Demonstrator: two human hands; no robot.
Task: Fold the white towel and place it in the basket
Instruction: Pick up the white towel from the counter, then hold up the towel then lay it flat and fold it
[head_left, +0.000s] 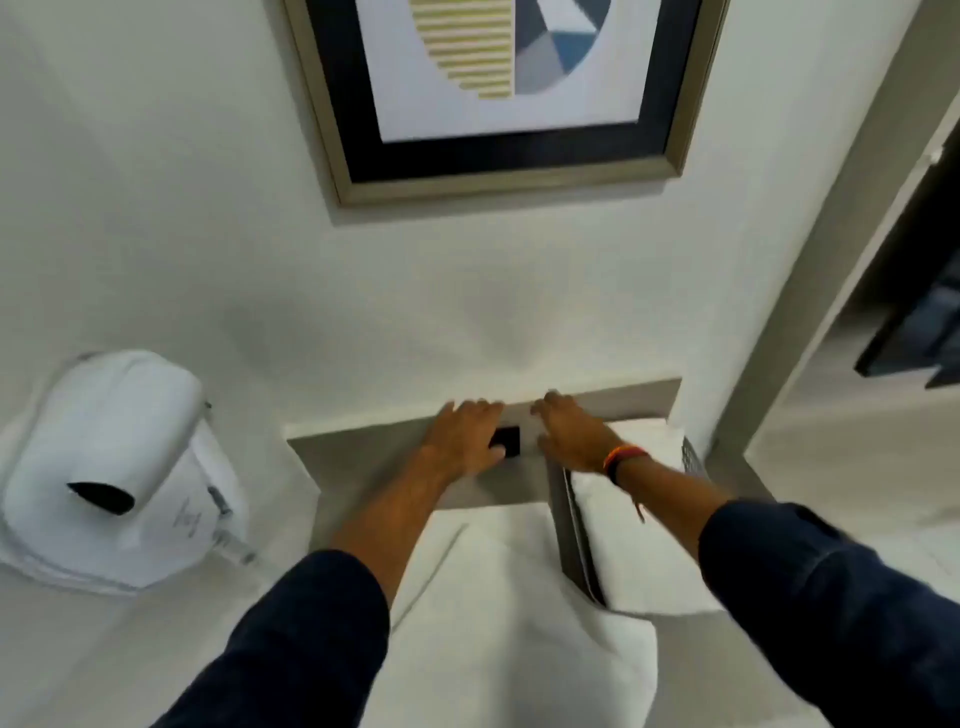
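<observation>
A white towel (498, 603) lies spread out between my forearms and hangs over the near edge of a grey ledge (358, 462). My left hand (470, 436) lies palm down with fingers apart at the back of the ledge, partly over a small black square (511, 439). My right hand (571, 431) reaches flat beside it with its fingers spread, holding nothing. To the right stands the basket (569, 530), grey-walled with a mesh side (693, 460). Folded white cloth (639, 551) fills it under my right wrist.
A toilet-paper holder with white rolls (104, 467) is mounted on the wall at the left. A framed picture (498, 93) hangs above the ledge. A doorway with a dark object (914, 332) opens at the right.
</observation>
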